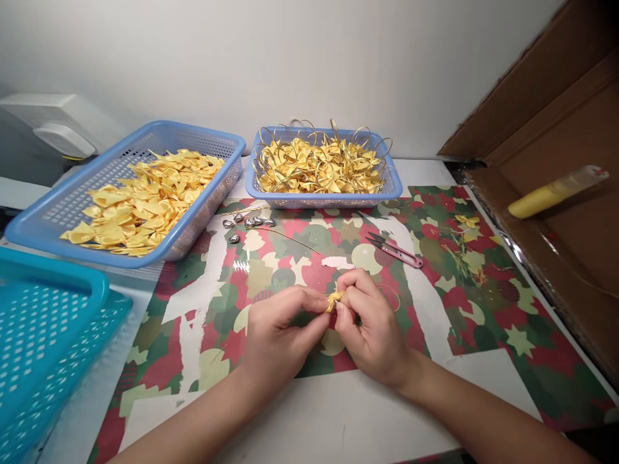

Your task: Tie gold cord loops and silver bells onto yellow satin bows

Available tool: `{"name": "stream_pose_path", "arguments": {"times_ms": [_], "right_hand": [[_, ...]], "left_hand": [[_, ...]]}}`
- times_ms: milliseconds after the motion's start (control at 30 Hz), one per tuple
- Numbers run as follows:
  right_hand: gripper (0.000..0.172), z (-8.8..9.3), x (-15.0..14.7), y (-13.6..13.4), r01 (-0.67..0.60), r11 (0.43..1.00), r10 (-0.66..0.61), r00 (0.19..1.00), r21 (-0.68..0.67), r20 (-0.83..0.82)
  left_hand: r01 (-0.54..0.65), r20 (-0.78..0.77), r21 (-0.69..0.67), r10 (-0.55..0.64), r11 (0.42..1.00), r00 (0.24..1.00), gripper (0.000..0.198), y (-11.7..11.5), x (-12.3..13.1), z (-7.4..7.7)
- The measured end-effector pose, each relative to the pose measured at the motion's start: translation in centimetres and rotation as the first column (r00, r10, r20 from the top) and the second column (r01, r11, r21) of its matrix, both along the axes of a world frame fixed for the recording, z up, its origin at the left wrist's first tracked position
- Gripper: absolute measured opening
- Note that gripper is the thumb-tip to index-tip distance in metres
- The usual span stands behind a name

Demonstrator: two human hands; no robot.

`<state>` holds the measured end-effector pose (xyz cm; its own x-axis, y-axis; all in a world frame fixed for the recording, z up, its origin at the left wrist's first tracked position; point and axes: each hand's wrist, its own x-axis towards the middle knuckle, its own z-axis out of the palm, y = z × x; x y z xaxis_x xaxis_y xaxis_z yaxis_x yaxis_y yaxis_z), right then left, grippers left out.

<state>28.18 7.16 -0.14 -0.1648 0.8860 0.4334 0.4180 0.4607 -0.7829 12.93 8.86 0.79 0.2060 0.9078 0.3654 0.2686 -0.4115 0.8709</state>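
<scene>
My left hand (280, 328) and my right hand (370, 322) meet above the patterned mat (464, 303), both pinched on one small yellow ribbon bow (334, 299). A thin gold wire loop (394, 293) curves out to the right of my right hand. A blue basket (58, 212) of plain yellow bows stands at the back left. A second blue basket (394, 183) behind the hands holds bows with gold wire loops.
Small pink thread snips (396, 250) lie on the mat behind my right hand. A few silver beads (249, 223) sit near the baskets. A teal basket (53, 316) is at the left edge. An open cardboard box (556, 212) with a yellow tube (551, 193) stands at the right.
</scene>
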Motion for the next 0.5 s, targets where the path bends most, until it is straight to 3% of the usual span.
{"name": "stream_pose_path", "arguments": {"times_ms": [133, 500], "right_hand": [[0.022, 0.03, 0.17, 0.06, -0.009, 1.000, 0.009, 1.000, 0.006, 0.008], [0.019, 0.16, 0.31, 0.19, 0.024, 0.996, -0.031, 0.996, 0.089, 0.080]], "left_hand": [[0.010, -0.010, 0.105, -0.009, 0.994, 1.000, 0.017, -0.08, -0.10, -0.04], [0.014, -0.016, 0.180, -0.011, 0.984, 1.000, 0.018, -0.14, -0.35, -0.14]]}}
